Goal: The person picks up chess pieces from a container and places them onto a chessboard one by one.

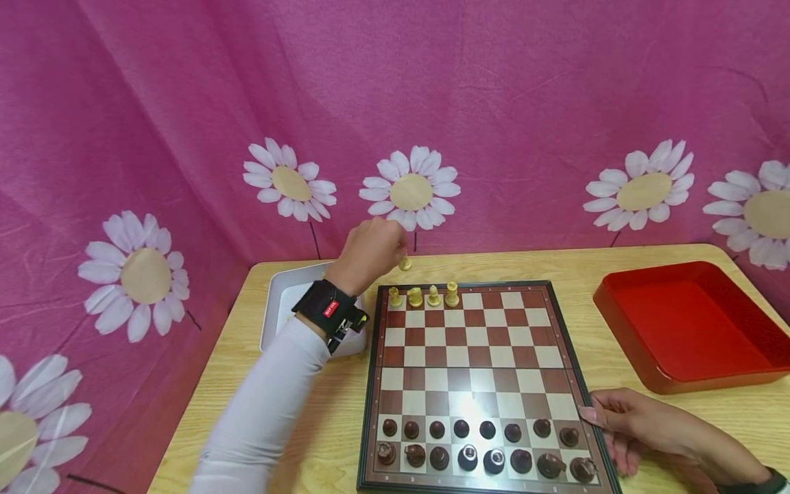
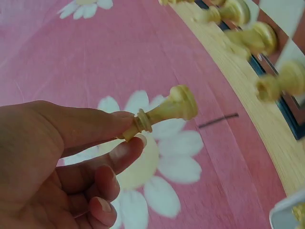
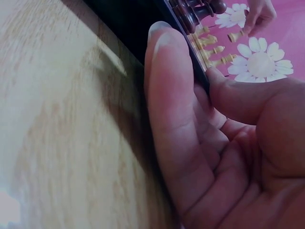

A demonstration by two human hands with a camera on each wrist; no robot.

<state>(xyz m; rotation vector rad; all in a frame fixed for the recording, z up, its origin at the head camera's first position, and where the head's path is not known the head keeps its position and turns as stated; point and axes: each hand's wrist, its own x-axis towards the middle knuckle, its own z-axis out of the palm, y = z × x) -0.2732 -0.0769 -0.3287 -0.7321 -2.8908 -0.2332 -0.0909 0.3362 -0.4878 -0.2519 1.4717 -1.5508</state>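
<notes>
Above the far left corner of the chessboard, my left hand pinches a pale yellow chess piece between thumb and fingertips. Its base points away from the hand, and its top is hidden by the fingers. On the far row stand a pale rook, a knight, a bishop and a taller pale piece. My right hand grips the board's right edge near the front, thumb at the upper side and fingers along the outer side.
Two rows of dark chess pieces fill the near side of the board. Left of it, a white tray with pale pieces is partly covered by my left wrist. A red tray sits to the right. Pink flowered cloth hangs behind the table.
</notes>
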